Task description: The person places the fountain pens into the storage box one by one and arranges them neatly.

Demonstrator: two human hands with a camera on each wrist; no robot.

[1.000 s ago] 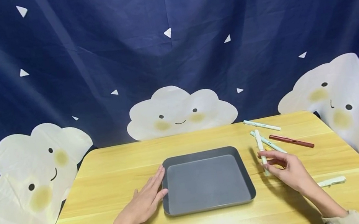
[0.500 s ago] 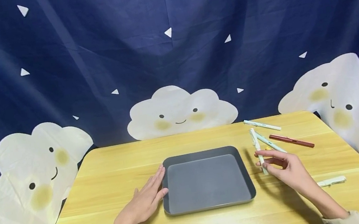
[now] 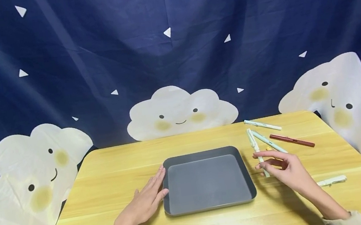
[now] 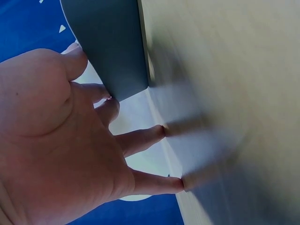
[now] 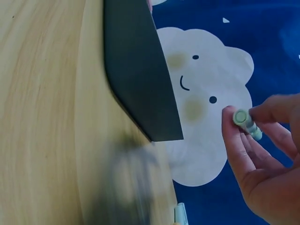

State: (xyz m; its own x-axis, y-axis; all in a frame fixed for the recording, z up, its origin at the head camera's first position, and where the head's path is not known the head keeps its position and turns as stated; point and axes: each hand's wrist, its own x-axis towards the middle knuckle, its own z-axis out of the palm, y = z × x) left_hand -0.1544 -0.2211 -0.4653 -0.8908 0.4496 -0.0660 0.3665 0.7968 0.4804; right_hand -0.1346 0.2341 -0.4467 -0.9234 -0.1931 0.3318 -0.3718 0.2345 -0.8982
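Between thumb and fingers, my right hand (image 3: 285,168) pinches a pale whitish-green pen (image 3: 252,138), just right of the dark grey tray (image 3: 201,156). In the head view its clip end points away and slightly left. The right wrist view shows one round end of the pen (image 5: 241,116), with the hand raised off the table. My left hand (image 3: 142,205) lies along the tray's left side with fairly straight fingers touching it. In the left wrist view, fingertips (image 4: 176,184) also rest on the table beside the tray wall (image 4: 110,47).
Beyond my right hand lie a mint pen (image 3: 269,142), a dark red pen (image 3: 292,140) and another pale pen (image 3: 262,125) near the back edge. A pale green pen (image 3: 332,180) lies by my right forearm. Something small and yellow (image 3: 269,148) is partly hidden behind the hand.
The held pen's far end has swung left, and my right hand has shifted slightly left. My left hand and the tray stay put.
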